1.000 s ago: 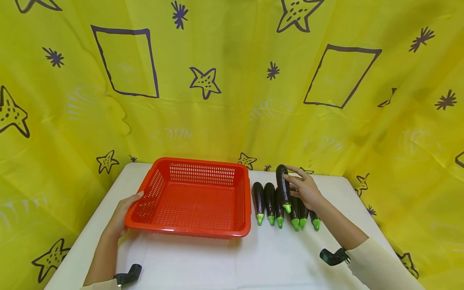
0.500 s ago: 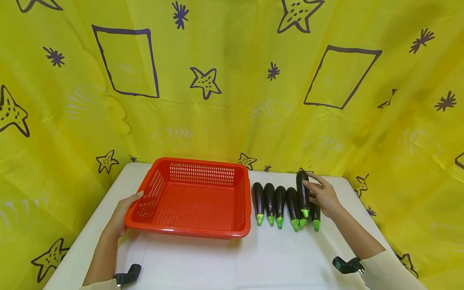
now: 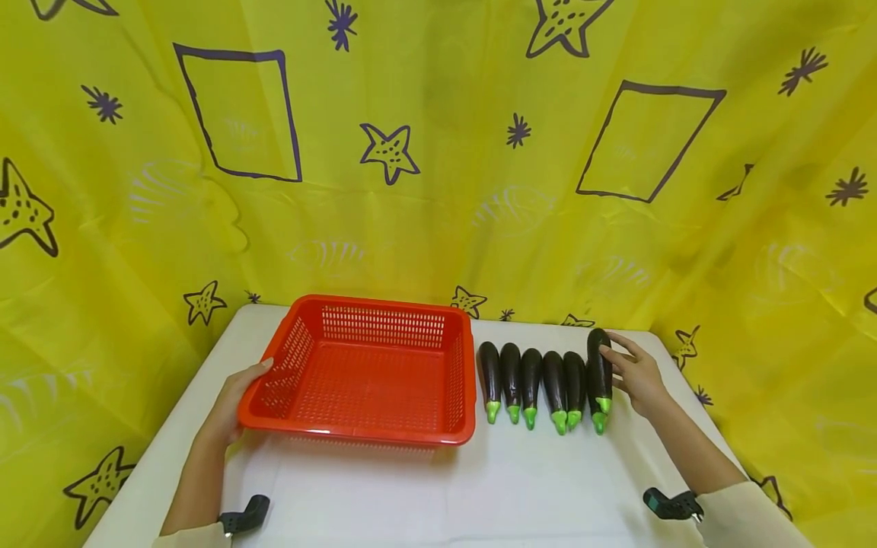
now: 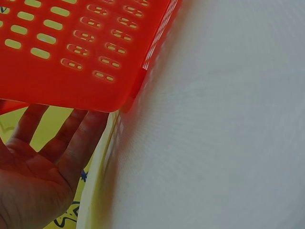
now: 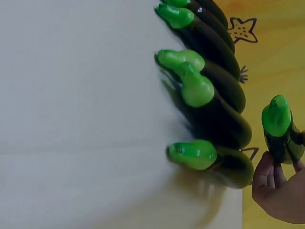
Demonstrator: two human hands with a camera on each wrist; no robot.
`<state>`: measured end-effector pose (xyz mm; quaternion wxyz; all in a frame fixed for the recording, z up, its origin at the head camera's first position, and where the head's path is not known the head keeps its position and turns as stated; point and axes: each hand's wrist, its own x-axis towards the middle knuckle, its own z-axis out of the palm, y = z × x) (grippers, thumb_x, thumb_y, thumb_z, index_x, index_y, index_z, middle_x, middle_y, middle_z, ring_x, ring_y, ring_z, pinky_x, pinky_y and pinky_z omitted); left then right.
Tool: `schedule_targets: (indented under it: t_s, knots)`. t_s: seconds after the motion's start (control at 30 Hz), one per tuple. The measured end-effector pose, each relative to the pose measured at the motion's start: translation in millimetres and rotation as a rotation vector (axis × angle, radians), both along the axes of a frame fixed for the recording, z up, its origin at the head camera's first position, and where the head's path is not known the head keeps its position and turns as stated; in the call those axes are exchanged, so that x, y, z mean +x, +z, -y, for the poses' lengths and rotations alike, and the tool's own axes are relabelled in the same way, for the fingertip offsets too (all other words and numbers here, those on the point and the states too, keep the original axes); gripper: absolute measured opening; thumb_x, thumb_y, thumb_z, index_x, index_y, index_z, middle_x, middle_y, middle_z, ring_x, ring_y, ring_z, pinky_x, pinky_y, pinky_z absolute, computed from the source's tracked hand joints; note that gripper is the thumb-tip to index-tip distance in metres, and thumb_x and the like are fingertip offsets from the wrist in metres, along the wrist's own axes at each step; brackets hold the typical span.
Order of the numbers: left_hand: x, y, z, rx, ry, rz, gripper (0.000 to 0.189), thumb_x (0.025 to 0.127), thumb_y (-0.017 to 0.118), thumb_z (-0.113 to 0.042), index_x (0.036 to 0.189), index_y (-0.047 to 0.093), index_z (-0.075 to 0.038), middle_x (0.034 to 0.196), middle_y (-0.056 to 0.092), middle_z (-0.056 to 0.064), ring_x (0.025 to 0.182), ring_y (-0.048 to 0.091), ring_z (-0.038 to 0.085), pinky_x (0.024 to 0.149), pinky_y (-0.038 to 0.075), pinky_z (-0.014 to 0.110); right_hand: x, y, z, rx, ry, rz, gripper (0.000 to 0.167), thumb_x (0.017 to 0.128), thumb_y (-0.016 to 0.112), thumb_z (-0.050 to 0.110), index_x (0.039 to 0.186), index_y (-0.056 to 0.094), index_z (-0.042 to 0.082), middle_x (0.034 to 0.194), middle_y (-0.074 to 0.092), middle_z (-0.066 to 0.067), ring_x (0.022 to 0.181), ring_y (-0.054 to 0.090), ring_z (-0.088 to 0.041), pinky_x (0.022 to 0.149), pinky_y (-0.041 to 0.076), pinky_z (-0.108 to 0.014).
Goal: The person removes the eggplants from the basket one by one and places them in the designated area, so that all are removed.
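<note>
My left hand (image 3: 229, 403) grips the left rim of a red plastic basket (image 3: 377, 380), thumb over the edge. In the left wrist view, the fingers of that hand (image 4: 45, 171) reach under the basket's red wall (image 4: 90, 93). My right hand (image 3: 642, 378) holds a dark eggplant (image 3: 598, 361) with a green stem end, pinching it from the right side. That eggplant overlaps the rightmost one of the row in the head view. Seen from the right wrist, the held eggplant (image 5: 279, 117) is raised beyond the row, its green end toward the camera.
Several eggplants (image 3: 553, 380) lie side by side on the white table (image 3: 521, 487), right of the basket, green ends toward me. A yellow patterned curtain (image 3: 438, 228) hangs behind the table and along both sides.
My right hand has carried the eggplant to the right above the row, from near its middle to over the rightmost one. The left hand and basket stay in place.
</note>
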<state>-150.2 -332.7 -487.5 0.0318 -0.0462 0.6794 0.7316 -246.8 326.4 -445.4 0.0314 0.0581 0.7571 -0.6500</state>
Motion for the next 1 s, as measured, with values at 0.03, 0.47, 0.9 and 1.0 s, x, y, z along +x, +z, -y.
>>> schedule_targets:
  t_s: [0.03,0.47,0.9,1.0]
  knots:
    - [-0.1,-0.1,-0.2,0.0,0.005,0.002,0.058,0.113,0.044,-0.04,0.142,0.043,0.011,0.104,0.07,0.001,0.085,0.072,0.015,0.074,0.065,0.034,0.3,-0.9,-2.3,0.005,-0.008,0.005,0.064,0.107,0.064,0.028,0.162,0.036,0.01,0.098,0.065,0.017,0.084,0.068,-0.003,0.077,0.06,-0.022]
    - [0.7,0.0,-0.1,0.006,-0.012,-0.017,0.059,0.113,0.043,-0.039,0.142,0.043,0.012,0.104,0.07,0.003,0.085,0.072,0.016,0.074,0.065,0.035,3.9,-15.4,-29.9,0.153,-0.102,0.049,0.073,0.109,0.06,0.03,0.164,0.024,0.001,0.1,0.059,0.011,0.079,0.066,0.0,0.074,0.061,-0.022]
    - [0.8,-1.7,-0.4,0.007,-0.003,-0.013,0.059,0.113,0.043,-0.039,0.143,0.042,0.012,0.105,0.071,0.003,0.087,0.073,0.017,0.074,0.065,0.035,-1.2,-34.1,-39.0,0.28,-0.126,0.046,0.066,0.11,0.058,0.02,0.16,0.026,-0.009,0.118,0.065,-0.023,0.073,0.064,0.0,0.066,0.059,-0.021]
    - [0.2,-1.9,-0.4,0.009,-0.005,-0.014,0.06,0.113,0.043,-0.039,0.144,0.042,0.012,0.105,0.071,0.003,0.087,0.073,0.018,0.074,0.065,0.035,-2.1,-36.9,-39.4,0.247,-0.144,0.058,0.066,0.109,0.059,0.018,0.16,0.027,-0.009,0.101,0.068,-0.003,0.073,0.063,0.001,0.066,0.059,-0.02]
